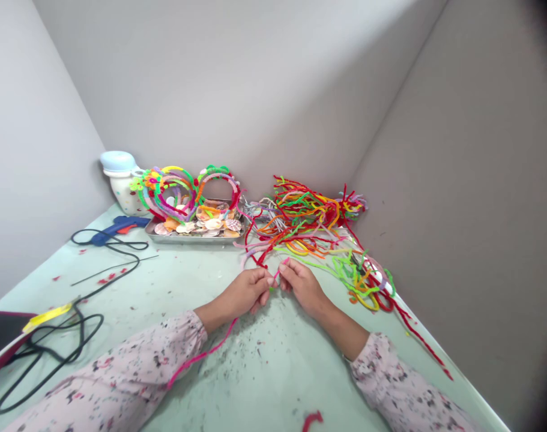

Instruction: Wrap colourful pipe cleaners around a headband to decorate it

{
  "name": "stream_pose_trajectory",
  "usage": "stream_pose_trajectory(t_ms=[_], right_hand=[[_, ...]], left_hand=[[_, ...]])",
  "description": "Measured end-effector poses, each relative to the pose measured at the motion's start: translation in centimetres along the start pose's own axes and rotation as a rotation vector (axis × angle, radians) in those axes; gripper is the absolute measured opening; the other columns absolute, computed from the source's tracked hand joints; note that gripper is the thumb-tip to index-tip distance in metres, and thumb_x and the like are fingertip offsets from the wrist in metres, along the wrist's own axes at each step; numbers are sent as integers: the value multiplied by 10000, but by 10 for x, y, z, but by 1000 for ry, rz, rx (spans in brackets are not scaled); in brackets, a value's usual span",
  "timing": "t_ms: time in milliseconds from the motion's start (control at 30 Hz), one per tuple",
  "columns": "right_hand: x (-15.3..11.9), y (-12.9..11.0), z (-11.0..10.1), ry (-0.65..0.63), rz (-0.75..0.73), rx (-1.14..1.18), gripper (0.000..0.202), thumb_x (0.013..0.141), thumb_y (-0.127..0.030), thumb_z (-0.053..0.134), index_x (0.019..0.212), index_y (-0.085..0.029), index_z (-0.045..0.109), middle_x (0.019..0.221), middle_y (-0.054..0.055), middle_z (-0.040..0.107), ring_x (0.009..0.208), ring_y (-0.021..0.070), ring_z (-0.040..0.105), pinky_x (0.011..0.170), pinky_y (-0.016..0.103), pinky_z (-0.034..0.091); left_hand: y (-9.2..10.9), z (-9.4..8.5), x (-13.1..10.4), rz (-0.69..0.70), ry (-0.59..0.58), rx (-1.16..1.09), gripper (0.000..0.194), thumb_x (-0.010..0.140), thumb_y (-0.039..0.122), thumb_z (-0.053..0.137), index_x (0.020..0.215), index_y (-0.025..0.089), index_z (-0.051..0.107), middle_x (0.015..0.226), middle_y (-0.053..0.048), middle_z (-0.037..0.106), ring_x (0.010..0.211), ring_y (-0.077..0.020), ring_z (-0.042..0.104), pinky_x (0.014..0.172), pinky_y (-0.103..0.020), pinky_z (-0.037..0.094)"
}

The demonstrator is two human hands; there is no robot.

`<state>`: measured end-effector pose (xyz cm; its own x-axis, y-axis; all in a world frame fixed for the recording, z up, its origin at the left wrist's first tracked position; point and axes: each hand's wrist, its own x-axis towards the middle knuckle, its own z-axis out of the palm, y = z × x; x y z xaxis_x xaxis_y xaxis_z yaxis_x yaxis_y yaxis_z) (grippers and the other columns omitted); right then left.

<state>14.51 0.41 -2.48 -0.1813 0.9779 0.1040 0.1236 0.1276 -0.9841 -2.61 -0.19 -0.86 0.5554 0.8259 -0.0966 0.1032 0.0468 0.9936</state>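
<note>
My left hand point(254, 290) and my right hand point(299, 284) meet over the middle of the table, both closed in a pinch. Between their fingertips runs a bright pink pipe cleaner point(205, 354). Its long tail passes under my left hand and hangs down along the left sleeve, while a short end pokes up at my right fingertips. A small bit of green shows just below the fingers; I cannot tell what it belongs to. A short red pipe cleaner piece point(312, 420) lies near the front edge.
Behind my hands stands a metal tray point(196, 239) of seashells point(212, 224) with colourful headbands point(174, 192). A white cup point(124, 189), blue glue gun point(115, 229) and black cord point(93, 294) are left. Piles of pipe cleaners point(313, 207) lie at back and right. Walls enclose the table.
</note>
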Motion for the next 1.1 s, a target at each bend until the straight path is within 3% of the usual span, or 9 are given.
stream_pose_trajectory(t_ms=[600, 867, 1100], right_hand=[[1, 0, 1, 26, 25, 26, 302, 855, -424, 511, 658, -197, 492, 529, -33, 536, 484, 110, 450, 511, 244, 362], [-1, -5, -2, -33, 29, 102, 283, 851, -457, 516, 821, -184, 584, 561, -19, 553, 512, 120, 486, 518, 246, 374], [-3, -5, -1, 42, -5, -42, 310, 834, -451, 539, 667, -191, 529, 528, -31, 527, 485, 111, 434, 518, 253, 353]], left_hand=[[4, 2, -1, -17, 15, 39, 242, 843, 404, 455, 769, 175, 481, 488, 82, 475, 311, -46, 353, 331, -177, 245], [5, 2, -4, -17, 21, 30, 254, 849, 415, 447, 789, 171, 486, 492, 80, 475, 307, -42, 345, 326, -172, 249], [5, 2, -4, -13, 23, 39, 248, 850, 409, 447, 783, 173, 486, 495, 75, 478, 314, -44, 354, 332, -167, 246]])
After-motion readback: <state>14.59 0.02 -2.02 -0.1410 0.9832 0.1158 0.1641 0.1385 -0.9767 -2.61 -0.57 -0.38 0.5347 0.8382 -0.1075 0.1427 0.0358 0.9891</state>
